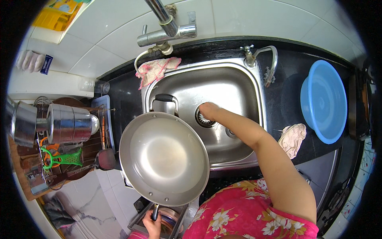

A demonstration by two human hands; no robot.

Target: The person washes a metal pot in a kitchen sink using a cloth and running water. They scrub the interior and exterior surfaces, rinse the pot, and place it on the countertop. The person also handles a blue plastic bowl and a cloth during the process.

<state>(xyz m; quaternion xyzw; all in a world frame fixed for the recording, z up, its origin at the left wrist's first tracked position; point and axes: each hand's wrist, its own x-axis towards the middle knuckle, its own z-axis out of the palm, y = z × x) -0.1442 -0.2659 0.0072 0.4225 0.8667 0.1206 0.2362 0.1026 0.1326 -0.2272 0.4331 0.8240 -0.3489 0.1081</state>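
Note:
A large wok-shaped steel pan with clear liquid in it is held level over the left part of the steel sink. My left hand grips its black long handle; the black-topped helper handle points away from me over the basin. Inside the sink, my right hand is at the drain strainer, knuckles up. Its fingertips are hidden, so whether they hold anything cannot be told.
A chrome faucet juts from the wall; a small curved tap stands at the sink's corner. Cloths lie by the sink and on the right counter, near a blue basin. At left stands a rack with a green peeler.

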